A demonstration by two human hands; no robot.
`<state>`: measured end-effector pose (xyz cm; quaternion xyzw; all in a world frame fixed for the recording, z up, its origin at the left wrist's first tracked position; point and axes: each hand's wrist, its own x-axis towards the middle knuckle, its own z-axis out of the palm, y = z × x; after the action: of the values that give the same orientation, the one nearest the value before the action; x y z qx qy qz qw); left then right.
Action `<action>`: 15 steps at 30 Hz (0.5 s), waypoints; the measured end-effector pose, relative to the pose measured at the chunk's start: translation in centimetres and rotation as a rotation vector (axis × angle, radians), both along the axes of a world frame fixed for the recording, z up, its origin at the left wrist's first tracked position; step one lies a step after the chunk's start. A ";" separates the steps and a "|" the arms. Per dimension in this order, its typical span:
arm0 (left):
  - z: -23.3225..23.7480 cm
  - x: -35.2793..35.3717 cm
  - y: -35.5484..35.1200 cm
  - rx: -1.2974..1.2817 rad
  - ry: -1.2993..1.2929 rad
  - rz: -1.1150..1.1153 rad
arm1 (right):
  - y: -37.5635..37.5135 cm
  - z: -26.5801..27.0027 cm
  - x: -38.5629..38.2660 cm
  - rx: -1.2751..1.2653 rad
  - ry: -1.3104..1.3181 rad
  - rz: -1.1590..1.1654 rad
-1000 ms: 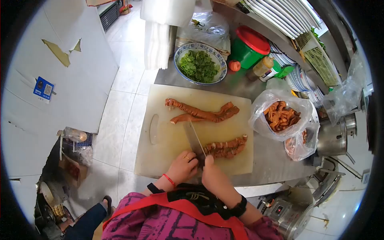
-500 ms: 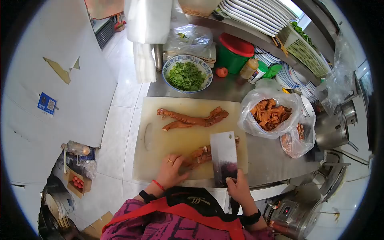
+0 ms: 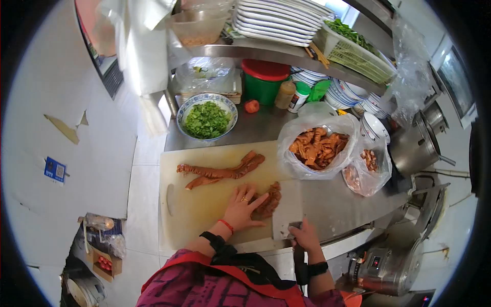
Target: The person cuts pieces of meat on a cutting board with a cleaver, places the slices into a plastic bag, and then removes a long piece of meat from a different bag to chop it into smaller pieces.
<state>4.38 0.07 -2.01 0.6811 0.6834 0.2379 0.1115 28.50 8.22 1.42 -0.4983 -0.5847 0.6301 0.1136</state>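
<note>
My right hand [image 3: 305,234] is wrapped round the handle of a cleaver [image 3: 288,204]. Its broad blade lies nearly flat at the right edge of the cutting board [image 3: 215,235], beside a heap of sliced brown meat [image 3: 270,200] that looks like braised intestine. My left hand [image 3: 242,209], a ring on one finger, rests with fingers spread against the left side of this heap and hides part of it. Farther back on the board lie long uncut pieces of the same brown meat [image 3: 222,170].
Behind the board stands a bowl of chopped greens [image 3: 207,120]. At the right, a plastic bag of brown meat [image 3: 319,148] sits beside a smaller bag [image 3: 367,171]. A green tub [image 3: 261,89], a tomato [image 3: 251,106] and jars line the back, under a shelf of white plates [image 3: 276,23].
The cleaver has tilted from upright to nearly flat, right of the slices. My left hand has moved right and spread over the cut meat, now bunched together. The view has shifted.
</note>
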 end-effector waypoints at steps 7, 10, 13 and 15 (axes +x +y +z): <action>0.0 2.2 2.4 0.211 -0.067 0.110 | -0.6 -1.2 -3.0 0.004 0.044 0.170; -0.1 3.5 2.7 0.300 -0.174 0.221 | -1.4 0.7 -4.1 0.014 0.017 0.170; -0.1 4.1 2.3 0.371 -0.277 0.284 | -2.3 0.2 -4.1 0.090 0.001 0.187; 0.3 4.6 2.1 0.434 -0.344 0.289 | -3.5 -0.2 -3.6 0.338 0.097 0.207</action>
<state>8.94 2.18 -1.74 0.5346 0.6773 0.5036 0.0426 24.87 4.73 1.21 -0.3786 -0.7241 0.5544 0.1582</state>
